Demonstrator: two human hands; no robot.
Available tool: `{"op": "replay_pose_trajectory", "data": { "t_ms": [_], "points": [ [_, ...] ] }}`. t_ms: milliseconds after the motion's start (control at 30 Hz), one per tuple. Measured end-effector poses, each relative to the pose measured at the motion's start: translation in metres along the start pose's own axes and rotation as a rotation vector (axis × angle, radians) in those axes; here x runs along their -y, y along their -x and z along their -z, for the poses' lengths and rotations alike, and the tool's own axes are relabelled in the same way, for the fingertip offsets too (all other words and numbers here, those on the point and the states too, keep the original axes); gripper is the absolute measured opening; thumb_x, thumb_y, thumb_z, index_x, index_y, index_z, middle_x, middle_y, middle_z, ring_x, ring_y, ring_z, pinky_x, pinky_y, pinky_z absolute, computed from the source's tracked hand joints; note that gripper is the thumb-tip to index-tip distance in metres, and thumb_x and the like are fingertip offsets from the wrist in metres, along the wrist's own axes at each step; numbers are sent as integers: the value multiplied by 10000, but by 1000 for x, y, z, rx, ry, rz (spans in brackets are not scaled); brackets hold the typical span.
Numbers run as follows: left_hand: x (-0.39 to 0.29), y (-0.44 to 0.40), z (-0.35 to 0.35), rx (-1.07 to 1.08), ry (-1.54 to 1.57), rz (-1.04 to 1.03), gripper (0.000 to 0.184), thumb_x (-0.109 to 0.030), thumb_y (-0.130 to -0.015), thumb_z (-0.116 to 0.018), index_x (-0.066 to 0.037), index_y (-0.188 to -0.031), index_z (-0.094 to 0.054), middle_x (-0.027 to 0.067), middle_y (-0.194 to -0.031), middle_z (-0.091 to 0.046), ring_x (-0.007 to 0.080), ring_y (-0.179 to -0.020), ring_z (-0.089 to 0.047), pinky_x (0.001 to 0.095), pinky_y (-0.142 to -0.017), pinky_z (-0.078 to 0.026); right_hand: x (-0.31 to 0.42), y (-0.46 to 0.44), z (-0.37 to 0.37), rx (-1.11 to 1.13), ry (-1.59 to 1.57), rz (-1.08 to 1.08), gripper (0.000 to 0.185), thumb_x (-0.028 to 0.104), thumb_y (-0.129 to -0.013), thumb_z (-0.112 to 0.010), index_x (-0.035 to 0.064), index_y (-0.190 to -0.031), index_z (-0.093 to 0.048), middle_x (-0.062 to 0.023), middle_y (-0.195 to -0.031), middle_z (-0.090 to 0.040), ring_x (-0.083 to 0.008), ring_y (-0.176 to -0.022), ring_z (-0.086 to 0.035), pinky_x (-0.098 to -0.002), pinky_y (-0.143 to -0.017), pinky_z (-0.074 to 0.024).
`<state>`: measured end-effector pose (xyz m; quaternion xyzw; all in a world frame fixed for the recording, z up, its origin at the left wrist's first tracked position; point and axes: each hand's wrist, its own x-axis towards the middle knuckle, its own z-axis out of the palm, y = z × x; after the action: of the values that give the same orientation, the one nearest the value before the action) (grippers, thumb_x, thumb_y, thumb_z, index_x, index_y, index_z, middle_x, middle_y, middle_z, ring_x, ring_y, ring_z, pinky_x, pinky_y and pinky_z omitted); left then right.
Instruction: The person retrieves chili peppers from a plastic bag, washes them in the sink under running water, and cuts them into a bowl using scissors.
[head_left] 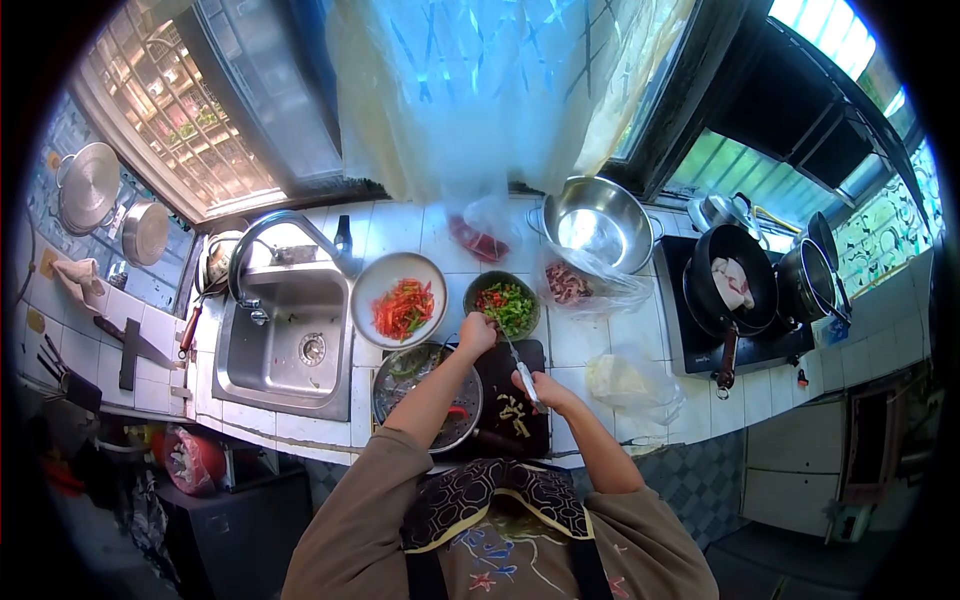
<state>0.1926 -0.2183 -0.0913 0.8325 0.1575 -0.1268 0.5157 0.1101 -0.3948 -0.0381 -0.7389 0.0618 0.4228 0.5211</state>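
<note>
The big white counter (pixel 580 350) runs all along in front of the person. The sink (pixel 282 402) is on the left side, with no pile of food in it. Over on the right, the black stove (pixel 790 345) holds a wok (pixel 708 305), and pale pieces of meat (pixel 733 283) lie in it. They look raw to me, so I'd say no cooking is done on them yet.

A big steel pot (pixel 580 245) sits at the back. The plate (pixel 364 285) is full of red strips (pixel 402 310), all cut. By it, a strainer (pixel 380 405) has a few bits in it, partly hidden by the left arm. One bag (pixel 478 240) has a red lump of meat that looks whole, and another (pixel 568 282) has meat that looks cut up.

The dark board (pixel 537 440) is right before the person, and the bowl (pixel 470 300) is just past it, with green and red bits (pixel 518 312) inside. Most of the chopping looks done.

The right hand (pixel 545 392) grips a knife (pixel 527 380) above the board. The left hand (pixel 478 333) is curled at the bowl's near rim; I can't see if it pinches anything. Small pale bits (pixel 516 412) are left on the board.
</note>
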Motion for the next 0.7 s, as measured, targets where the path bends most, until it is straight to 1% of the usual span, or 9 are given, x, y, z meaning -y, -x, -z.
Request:
{"op": "replay_pose_trajectory", "data": {
  "t_ms": [100,167,267,400,467,533,567,667,700],
  "points": [
    [1,-1,-5,-47,-105,-39,126,-86,-682,-525,15,-692,-600,202,-665,-575,336,-673,-571,403,-596,-439,-1,-2,-1,18,70,54,625,618,-668,-505,-3,-739,-499,-41,-566,-474,-136,-458,-493,-254,-390,-437],
    [-5,3,-6,-81,-136,-44,128,-83,-673,-522,16,-697,-601,210,-685,-573,349,-691,-566,413,-606,-437,-13,-18,0,-67,218,81,690,630,-671,-480,-47,-797,-511,-84,-601,-503,-167,-489,-515,-269,-399,-446],
    [-27,20,0,-134,-254,-92,125,-77,-655,-520,16,-685,-599,222,-701,-569,362,-704,-559,421,-627,-435,1,-10,0,-51,231,56,709,622,-673,-485,-73,-807,-519,-105,-610,-519,-174,-479,-518,-274,-384,-441],
    [-37,25,5,-136,-286,-92,140,-74,-650,-527,3,-728,-615,213,-707,-573,353,-717,-563,411,-649,-442,16,0,1,-44,227,4,705,609,-672,-501,-87,-778,-520,-105,-587,-513,-182,-467,-520,-281,-375,-444],
    [-36,21,6,-135,-279,-89,145,-77,-656,-532,-2,-743,-620,207,-708,-576,350,-721,-565,407,-653,-444,30,15,1,-110,193,-4,692,593,-668,-522,-94,-758,-519,-103,-571,-511,-190,-460,-524,-284,-376,-452],
    [-27,6,3,-80,-220,-7,153,-109,-672,-559,-11,-768,-626,193,-717,-584,341,-715,-569,397,-653,-448,27,12,2,-130,181,0,685,583,-668,-531,-94,-769,-518,-103,-580,-514,-189,-465,-527,-287,-379,-456],
    [-31,8,7,-80,-217,-8,153,-109,-672,-559,-11,-768,-626,193,-717,-584,341,-715,-569,397,-653,-448,25,10,2,-148,167,3,677,572,-667,-541,-95,-780,-517,-103,-589,-518,-188,-470,-530,-290,-381,-460],
    [-40,9,15,-95,-283,-57,162,-157,-678,-594,-16,-748,-630,189,-712,-587,327,-703,-575,385,-648,-452,16,7,-1,-237,75,63,662,570,-666,-547,-79,-791,-517,-92,-597,-514,-183,-465,-523,-281,-378,-459],
    [-38,8,16,-207,-290,-119,164,-167,-675,-602,-14,-728,-631,183,-706,-589,316,-696,-579,380,-641,-452,15,10,1,-222,63,55,673,582,-671,-532,-71,-835,-517,-106,-632,-523,-189,-498,-535,-285,-389,-467]
  ]
}}
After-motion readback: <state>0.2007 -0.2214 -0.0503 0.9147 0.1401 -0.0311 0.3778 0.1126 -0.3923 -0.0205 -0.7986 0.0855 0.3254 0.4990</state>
